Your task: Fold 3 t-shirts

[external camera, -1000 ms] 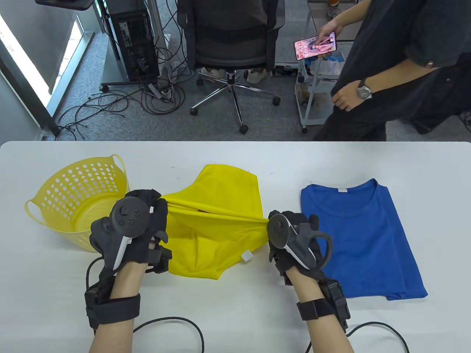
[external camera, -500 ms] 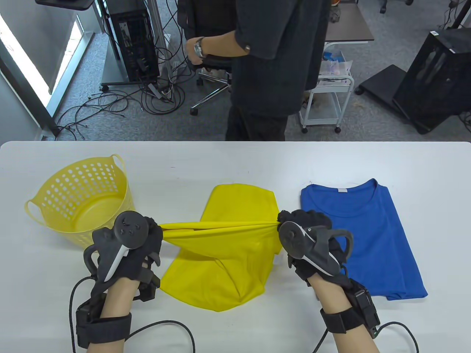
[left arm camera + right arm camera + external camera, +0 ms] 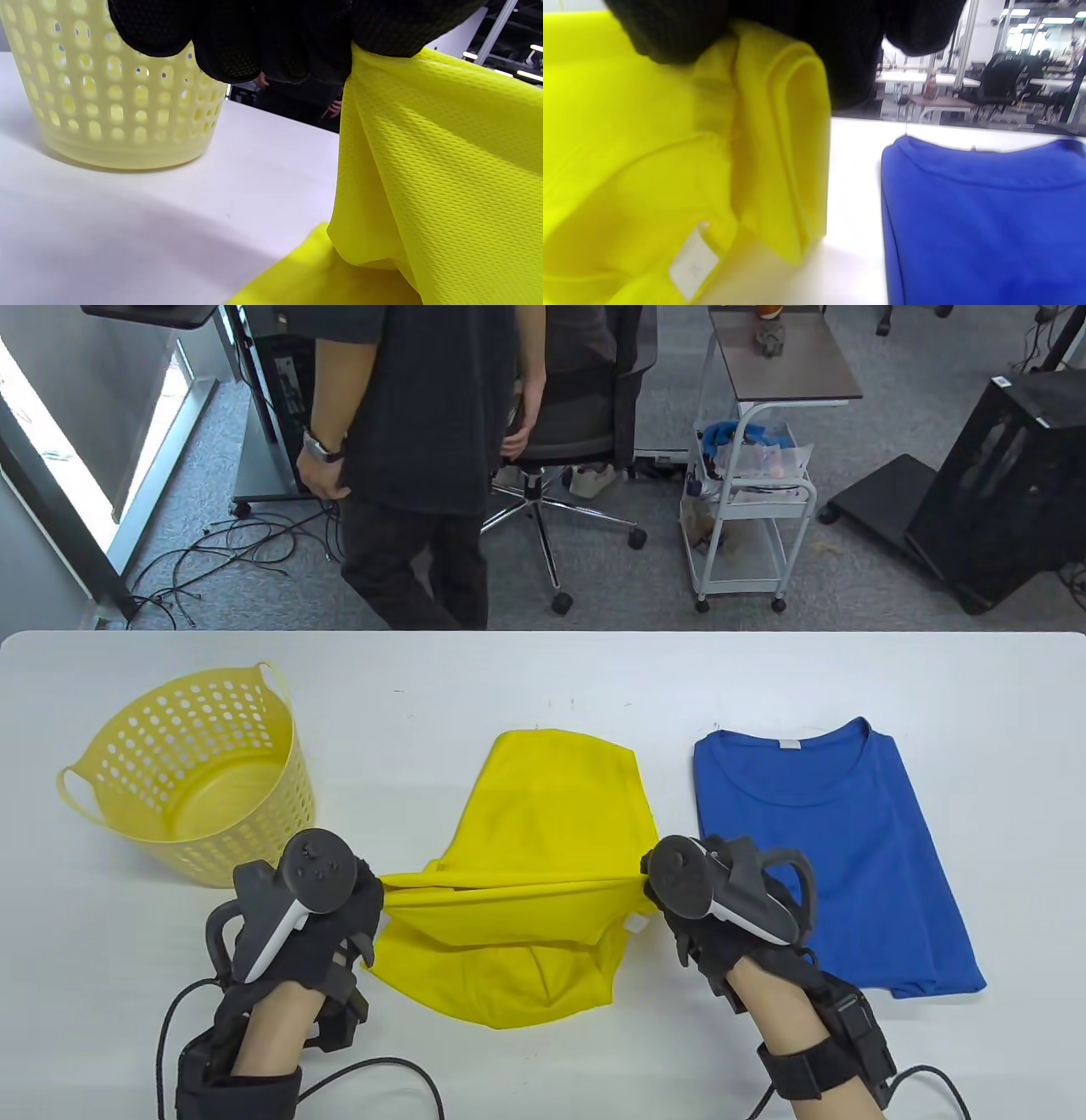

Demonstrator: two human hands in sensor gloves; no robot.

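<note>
One basket point(image 3: 199, 768), blue shirt point(image 3: 836, 857), passer-by point(image 3: 416, 458)

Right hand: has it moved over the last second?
Yes. The right hand, gripping the yellow shirt, has pulled back toward the table's near edge and drifted right, now overlapping the blue shirt.

The t-shirt point(image 3: 543, 848) I hold near the front edge of the white table point(image 3: 543, 670) is bright yellow with a fine mesh weave and a small white tag point(image 3: 693, 262), and my left hand point(image 3: 297, 912) and right hand point(image 3: 721, 899) are both in black gloves, each with a dark grey tracker bearing a white stripe. Toward the table's right edge lies a solid blue t-shirt point(image 3: 836, 857) with a little white label at its collar. Toward the left edge stands a pale yellow basket point(image 3: 191, 768), its wall patterned all over with rows of round holes.
</note>
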